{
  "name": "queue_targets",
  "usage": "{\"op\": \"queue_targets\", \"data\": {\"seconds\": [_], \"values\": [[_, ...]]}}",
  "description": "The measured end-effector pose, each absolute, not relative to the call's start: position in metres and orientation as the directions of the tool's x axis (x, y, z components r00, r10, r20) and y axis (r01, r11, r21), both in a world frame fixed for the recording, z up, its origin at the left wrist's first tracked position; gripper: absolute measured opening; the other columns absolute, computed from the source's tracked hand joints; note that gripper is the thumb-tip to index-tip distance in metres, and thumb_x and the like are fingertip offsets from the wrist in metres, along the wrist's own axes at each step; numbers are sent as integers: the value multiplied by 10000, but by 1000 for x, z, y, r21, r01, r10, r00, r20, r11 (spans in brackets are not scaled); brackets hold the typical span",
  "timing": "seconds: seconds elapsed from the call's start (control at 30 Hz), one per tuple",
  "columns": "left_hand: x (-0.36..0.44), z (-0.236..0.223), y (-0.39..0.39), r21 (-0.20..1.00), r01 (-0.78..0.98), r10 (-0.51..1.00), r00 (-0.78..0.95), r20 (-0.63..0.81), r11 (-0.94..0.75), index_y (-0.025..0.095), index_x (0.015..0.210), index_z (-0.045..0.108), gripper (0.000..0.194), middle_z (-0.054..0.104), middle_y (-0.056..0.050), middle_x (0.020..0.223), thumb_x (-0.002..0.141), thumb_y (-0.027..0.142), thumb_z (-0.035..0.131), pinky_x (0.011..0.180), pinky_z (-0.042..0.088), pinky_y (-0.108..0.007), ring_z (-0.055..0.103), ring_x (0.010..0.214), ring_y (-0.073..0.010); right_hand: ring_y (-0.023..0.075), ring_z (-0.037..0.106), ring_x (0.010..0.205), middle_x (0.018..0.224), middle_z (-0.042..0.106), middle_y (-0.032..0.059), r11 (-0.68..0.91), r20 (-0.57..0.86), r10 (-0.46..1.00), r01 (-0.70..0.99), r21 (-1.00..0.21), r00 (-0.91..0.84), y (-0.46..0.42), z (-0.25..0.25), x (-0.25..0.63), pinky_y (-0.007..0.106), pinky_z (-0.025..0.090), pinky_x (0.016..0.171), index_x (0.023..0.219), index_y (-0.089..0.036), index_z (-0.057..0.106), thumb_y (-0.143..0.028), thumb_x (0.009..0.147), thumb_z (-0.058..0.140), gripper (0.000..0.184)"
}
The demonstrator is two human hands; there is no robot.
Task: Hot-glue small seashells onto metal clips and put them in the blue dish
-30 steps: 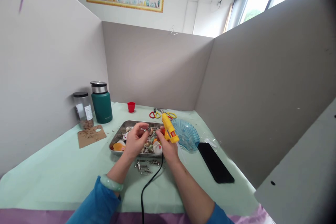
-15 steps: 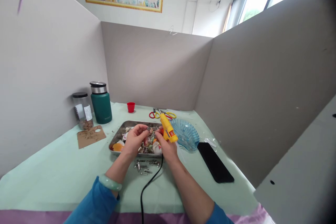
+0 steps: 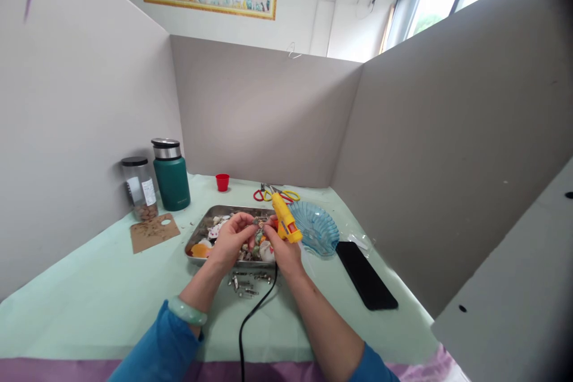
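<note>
A yellow hot glue gun (image 3: 285, 219) is held in my right hand (image 3: 285, 252), its nozzle pointing up and away. My left hand (image 3: 229, 241) is closed in a pinch on something too small to make out, and its fingertips nearly meet those of my right hand. Both hands hover over a metal tray (image 3: 194, 261) filled with small colourful pieces, partly hidden by the hands. In front of the tray lie several small silvery metal clips (image 3: 244, 284). From the glue gun a black cord (image 3: 251, 315) runs down to the table's front edge.
Beside the tray on the right are a blue shell-shaped dish (image 3: 319, 230) and a black phone (image 3: 366, 274). Scissors (image 3: 290, 195) and a red cup (image 3: 222, 182) stand farther back. A green bottle (image 3: 172, 182), a jar (image 3: 141, 191) and brown card (image 3: 150, 237) sit left.
My left fingers have drawn into a tighter pinch, closer to my right fingertips. The glue gun has shifted very slightly left in view and stays in my right hand.
</note>
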State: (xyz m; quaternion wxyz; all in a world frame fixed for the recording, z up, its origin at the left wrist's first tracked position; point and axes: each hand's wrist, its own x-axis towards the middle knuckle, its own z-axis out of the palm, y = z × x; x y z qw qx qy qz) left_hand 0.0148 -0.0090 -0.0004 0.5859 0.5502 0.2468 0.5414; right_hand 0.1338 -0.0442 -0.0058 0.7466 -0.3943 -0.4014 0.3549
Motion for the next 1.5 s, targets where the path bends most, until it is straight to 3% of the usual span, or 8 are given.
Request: {"op": "queue_targets", "data": {"seconds": [0.43, 0.93, 1.2, 1.33, 1.5], "values": [[13, 1, -10, 932, -264, 914, 254, 317, -249, 168, 947, 619, 327, 565, 37, 768, 671, 289, 744, 376, 343, -169, 438, 398, -19, 101, 533, 513, 682, 600, -53, 408, 275, 854, -240, -881, 441, -39, -12, 139, 235, 473, 539, 878, -190, 606, -308, 641, 716, 286], [13, 3, -12, 957, -142, 935, 216, 280, -254, 159, 869, 655, 299, 536, 53, 586, 645, 336, 746, 378, 292, -173, 381, 398, -43, 109, 512, 505, 638, 585, -51, 408, 289, 843, -191, -893, 454, -38, -14, 140, 232, 456, 520, 880, -189, 619, -339, 640, 703, 295], [15, 2, -11, 947, -172, 924, 229, 306, -271, 173, 893, 598, 329, 586, 35, 757, 644, 327, 749, 369, 326, -167, 430, 406, -30, 109, 519, 531, 686, 598, -53, 428, 284, 830, -221, -876, 480, -35, -15, 141, 231, 454, 538, 887, -203, 597, -317, 642, 705, 291], [16, 1, -10, 960, -158, 941, 214, 263, -232, 164, 790, 579, 287, 566, 51, 648, 642, 346, 744, 359, 317, -168, 417, 381, -37, 111, 528, 540, 699, 607, -45, 438, 288, 827, -233, -868, 482, -34, -18, 141, 230, 467, 545, 898, -202, 590, -319, 647, 706, 300], [15, 2, -11, 961, -162, 942, 218, 256, -224, 155, 811, 601, 286, 516, 68, 524, 658, 362, 726, 369, 305, -168, 401, 374, -51, 115, 553, 574, 729, 620, -35, 443, 297, 833, -241, -863, 467, -32, -20, 141, 228, 479, 560, 913, -196, 588, -316, 647, 708, 316]]}}
